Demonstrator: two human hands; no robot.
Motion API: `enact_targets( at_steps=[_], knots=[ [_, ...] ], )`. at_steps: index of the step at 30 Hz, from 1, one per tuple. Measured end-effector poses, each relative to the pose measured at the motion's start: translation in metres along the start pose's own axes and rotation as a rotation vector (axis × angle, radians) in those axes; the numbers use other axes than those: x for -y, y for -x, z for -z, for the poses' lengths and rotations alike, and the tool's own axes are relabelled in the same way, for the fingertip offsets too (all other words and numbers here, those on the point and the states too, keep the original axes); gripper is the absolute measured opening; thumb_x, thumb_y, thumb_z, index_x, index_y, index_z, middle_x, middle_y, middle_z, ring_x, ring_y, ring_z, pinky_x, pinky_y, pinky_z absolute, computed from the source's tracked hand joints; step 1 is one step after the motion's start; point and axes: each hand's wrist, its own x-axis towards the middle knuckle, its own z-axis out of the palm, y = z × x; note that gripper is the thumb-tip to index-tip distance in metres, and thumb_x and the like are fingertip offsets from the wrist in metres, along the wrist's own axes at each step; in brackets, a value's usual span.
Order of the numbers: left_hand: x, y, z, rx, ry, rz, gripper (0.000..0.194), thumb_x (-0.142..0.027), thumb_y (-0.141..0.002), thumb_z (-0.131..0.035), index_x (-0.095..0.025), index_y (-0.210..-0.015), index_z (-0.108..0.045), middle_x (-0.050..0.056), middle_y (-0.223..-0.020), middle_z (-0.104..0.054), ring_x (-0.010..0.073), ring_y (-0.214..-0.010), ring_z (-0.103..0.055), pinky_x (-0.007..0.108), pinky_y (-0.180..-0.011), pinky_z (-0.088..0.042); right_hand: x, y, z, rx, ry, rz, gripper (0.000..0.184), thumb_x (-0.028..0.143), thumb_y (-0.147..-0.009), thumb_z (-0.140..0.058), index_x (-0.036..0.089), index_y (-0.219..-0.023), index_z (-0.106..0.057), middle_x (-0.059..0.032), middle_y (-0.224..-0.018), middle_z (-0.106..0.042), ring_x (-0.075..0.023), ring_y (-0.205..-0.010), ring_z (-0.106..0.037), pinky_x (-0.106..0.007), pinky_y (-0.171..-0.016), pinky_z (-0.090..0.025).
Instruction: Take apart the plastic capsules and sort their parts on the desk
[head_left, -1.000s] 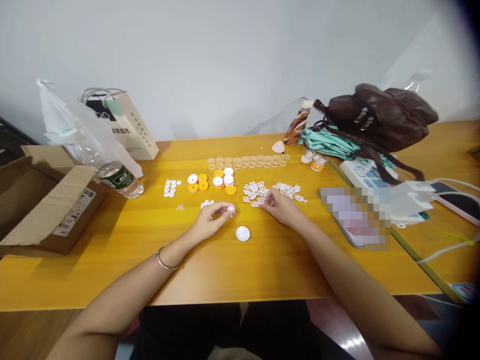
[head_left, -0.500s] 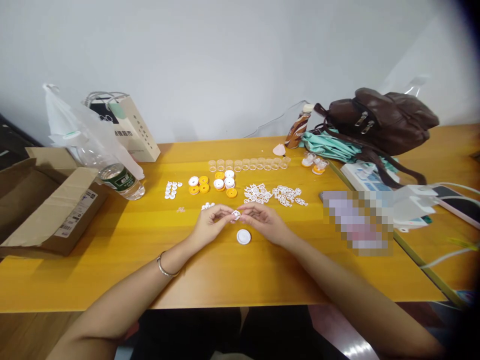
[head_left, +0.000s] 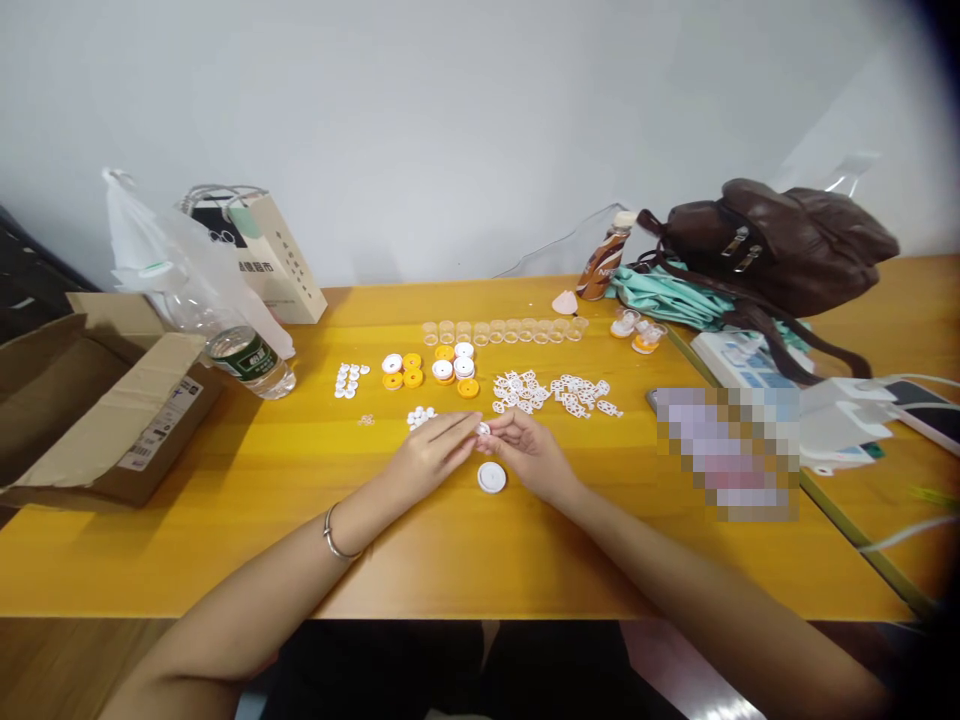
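Between the fingertips of my left hand (head_left: 433, 450) and my right hand (head_left: 527, 450) is a small white plastic part (head_left: 484, 430), partly covered by the fingers. Both hands are closed on it, above the table. Just below them a round white disc (head_left: 492, 478) lies flat. Small white round pieces (head_left: 421, 416) sit behind my left hand. Flat white cut-out pieces (head_left: 521, 391) lie in a loose pile beyond my right hand. Farther back are orange and white round discs (head_left: 444, 370), some stacked, and a row of clear plastic cups (head_left: 512, 331).
An open cardboard box (head_left: 150, 430) and a water bottle (head_left: 251, 362) stand at the left, near a paper bag (head_left: 274, 260). At the right are a brown backpack (head_left: 780, 240), a drink bottle (head_left: 604, 258), a blurred-out phone-like item (head_left: 727, 450) and a white power adapter (head_left: 840, 420).
My left hand has turned so its back faces up, with its fingers straighter along the white part. My right hand stays pinched on it. The whole view has shifted slightly.
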Motion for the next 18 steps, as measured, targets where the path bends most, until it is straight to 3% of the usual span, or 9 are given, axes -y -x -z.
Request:
enact_targets(
  at_steps=[9,14,18],
  knots=[
    [0.0033,0.0024,0.0033,0.076,-0.211,-0.088,0.034,-0.018,-0.088,-0.045,-0.015,-0.122,-0.046,0.011,-0.105,-0.062,0.0178,-0.092,-0.060,0.034,-0.080,-0.052,-0.0030,0.0000,0.0014,-0.017,0.076,-0.009,0.020,0.036,-0.067,-0.067,0.022,-0.081,-0.063,-0.0010,-0.080,-0.070,-0.0180,-0.079,-0.066,-0.035,-0.079,-0.051],
    [0.0016,0.0010,0.0035,0.156,-0.294,-0.128,0.037,-0.012,-0.089,-0.041,-0.012,-0.126,-0.041,0.014,-0.110,-0.059,0.0204,-0.097,-0.059,0.036,-0.080,-0.051,-0.0008,0.0008,0.0021,0.011,0.128,0.032,0.022,0.036,-0.078,-0.055,0.025,-0.092,-0.068,0.0003,-0.087,-0.069,-0.0180,-0.083,-0.065,-0.037,-0.083,-0.051],
    [-0.0042,-0.0011,0.0053,0.231,-0.355,-0.171,0.036,-0.009,-0.089,-0.038,-0.009,-0.124,-0.042,0.016,-0.111,-0.059,0.0221,-0.098,-0.058,0.038,-0.080,-0.050,0.0054,0.0027,0.0040,0.007,0.204,0.050,0.023,0.032,-0.080,-0.051,0.024,-0.092,-0.069,0.0011,-0.081,-0.069,-0.0177,-0.077,-0.064,-0.037,-0.080,-0.052]
  ],
)
